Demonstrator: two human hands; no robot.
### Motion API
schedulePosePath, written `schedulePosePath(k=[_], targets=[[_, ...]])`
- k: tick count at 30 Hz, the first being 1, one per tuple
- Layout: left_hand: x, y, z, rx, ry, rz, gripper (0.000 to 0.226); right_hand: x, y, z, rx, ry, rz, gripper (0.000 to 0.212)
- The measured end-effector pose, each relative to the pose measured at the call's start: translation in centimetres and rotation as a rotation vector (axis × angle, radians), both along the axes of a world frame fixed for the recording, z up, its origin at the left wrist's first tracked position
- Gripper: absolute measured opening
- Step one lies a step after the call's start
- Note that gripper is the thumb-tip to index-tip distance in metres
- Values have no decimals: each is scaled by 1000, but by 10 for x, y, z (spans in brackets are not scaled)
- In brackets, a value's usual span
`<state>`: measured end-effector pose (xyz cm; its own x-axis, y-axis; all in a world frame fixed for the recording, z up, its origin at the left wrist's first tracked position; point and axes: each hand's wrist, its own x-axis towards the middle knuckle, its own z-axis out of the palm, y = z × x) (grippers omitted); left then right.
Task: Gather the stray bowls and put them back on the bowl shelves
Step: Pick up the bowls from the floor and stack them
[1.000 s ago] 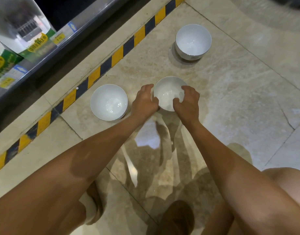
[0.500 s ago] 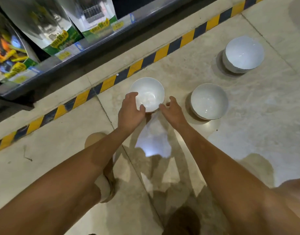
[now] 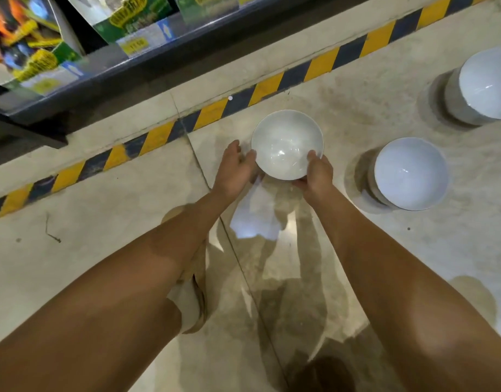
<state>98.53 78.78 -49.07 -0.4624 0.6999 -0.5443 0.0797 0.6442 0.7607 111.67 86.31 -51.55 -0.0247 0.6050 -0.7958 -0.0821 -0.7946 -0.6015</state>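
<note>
Hands: both arms are stretched forward and down to one white round glazed bowl (image 3: 287, 142), with the left hand (image 3: 234, 168) and the right hand (image 3: 318, 176) on opposite sides of it.
Left hand: fingers mostly straight and spread. The thumb tip touches the bowl's left rim, and the hand does not wrap round it.
Right hand: thumb hooked over the near right rim, fingers curled under the bowl's side, gripping it.
Held bowl: open side up, just this side of the yellow-and-black striped floor tape (image 3: 272, 86). I cannot tell whether it rests on the floor or is raised.
Other bowls: a second white bowl (image 3: 410, 172) stands upright on the floor, near on the right. A third white bowl (image 3: 487, 83) stands farther right and farther away, cut off by the frame edge.
Floor: glossy beige stone tiles (image 3: 102, 250).
Shelf: a dark low shelf edge (image 3: 107, 80) lies beyond the tape. It carries green and yellow packages (image 3: 124, 18) and price labels, all blurred.
</note>
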Motion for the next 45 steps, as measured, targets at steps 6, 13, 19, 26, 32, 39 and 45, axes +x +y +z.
schedulePosePath(k=[6, 13, 19, 26, 32, 39, 45], targets=[[8, 8, -5, 36, -150, -73, 46, 13, 7, 4, -2, 6, 48, 19], [26, 22, 13, 41, -206, -20, 34, 42, 18, 24, 47, -21, 83, 36], [54, 37, 55, 134, -138, -16, 21, 81, 23, 65, 85, -67, 17, 28], [100, 53, 92, 225, -141, -196, 30, 135, 27, 107, 145, -150, -83, 14], [151, 72, 100, 194, -166, -310, 32, 188, 24, 123, 195, -194, -169, 38], [190, 81, 75, 186, -195, -400, 23, 227, 20, 101, 161, -225, -253, 16], [190, 92, 47, 170, -170, -391, 19, 226, 28, 70, 177, -232, -242, 12]])
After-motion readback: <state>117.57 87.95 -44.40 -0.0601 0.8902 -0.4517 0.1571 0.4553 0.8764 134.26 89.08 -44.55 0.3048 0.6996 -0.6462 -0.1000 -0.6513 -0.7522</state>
